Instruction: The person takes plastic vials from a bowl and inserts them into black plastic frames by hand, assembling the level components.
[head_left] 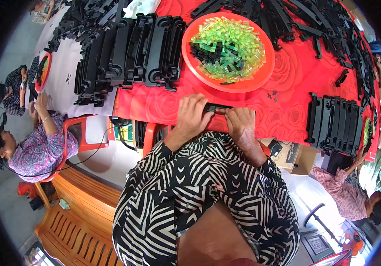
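Note:
At the near edge of the red table, my left hand (pixel 193 114) and my right hand (pixel 241 125) grip the two ends of a black plastic part (pixel 217 109). A small reddish-brown spot shows on its middle. Fingers of both hands are closed round it, and its ends are hidden under them. Just beyond my hands stands a red basin (pixel 265 75) with many small translucent yellow-green plastic pieces (pixel 232 35) and some black pieces (pixel 214 54) in it.
Long black plastic parts (pixel 130 51) stand stacked to the left, and another row (pixel 334 122) stands at the right. Loose black parts (pixel 305 20) are heaped at the back. One person (pixel 44 142) sits at the left, another (pixel 343 190) at the right. A wooden bench (pixel 82 213) is at lower left.

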Action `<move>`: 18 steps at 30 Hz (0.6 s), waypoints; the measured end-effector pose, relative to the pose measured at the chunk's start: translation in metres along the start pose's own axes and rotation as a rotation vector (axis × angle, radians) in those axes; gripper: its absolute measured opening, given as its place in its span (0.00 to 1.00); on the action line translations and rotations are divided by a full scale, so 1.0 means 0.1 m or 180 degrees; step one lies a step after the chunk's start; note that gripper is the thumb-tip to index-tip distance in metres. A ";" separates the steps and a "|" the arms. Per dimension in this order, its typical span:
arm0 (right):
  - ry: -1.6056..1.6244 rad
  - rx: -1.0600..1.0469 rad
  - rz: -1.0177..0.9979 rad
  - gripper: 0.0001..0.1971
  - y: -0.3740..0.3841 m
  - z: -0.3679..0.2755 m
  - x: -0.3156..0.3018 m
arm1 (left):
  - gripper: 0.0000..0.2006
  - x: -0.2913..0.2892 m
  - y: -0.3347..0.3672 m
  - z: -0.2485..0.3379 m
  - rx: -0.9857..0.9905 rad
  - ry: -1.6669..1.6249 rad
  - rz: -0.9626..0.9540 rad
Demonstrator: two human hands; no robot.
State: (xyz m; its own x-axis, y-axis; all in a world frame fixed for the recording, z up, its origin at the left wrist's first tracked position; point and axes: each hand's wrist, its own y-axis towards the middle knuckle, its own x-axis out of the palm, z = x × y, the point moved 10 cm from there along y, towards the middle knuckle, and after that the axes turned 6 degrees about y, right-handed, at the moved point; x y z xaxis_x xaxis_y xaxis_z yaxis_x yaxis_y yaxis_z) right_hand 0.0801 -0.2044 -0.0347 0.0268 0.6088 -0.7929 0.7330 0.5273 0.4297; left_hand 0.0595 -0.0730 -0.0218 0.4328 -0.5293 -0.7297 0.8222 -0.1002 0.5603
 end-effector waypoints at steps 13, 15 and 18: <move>0.0326 -0.1384 -0.0408 0.19 -0.01 -0.33 -0.32 | 0.14 0.87 -0.42 -0.12 -0.2213 -0.3793 -0.3054; 0.0252 -0.1114 -0.0329 0.22 0.05 -0.26 -0.31 | 0.14 0.93 -0.59 -0.12 -0.3122 -0.4272 -0.2875; 0.0631 -0.0027 0.0468 0.24 0.02 0.02 -0.56 | 0.13 0.88 -0.62 -0.09 -0.3359 -0.4292 -0.2456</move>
State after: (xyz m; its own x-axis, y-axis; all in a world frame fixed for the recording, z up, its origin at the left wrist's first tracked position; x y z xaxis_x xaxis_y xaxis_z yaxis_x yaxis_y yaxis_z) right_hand 0.0819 -0.2390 0.0101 -0.0016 0.7833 -0.6216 0.7253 0.4289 0.5385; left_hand 0.0504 -0.1060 -0.1242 -0.2072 -0.9008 0.3815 0.7562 -0.3949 -0.5218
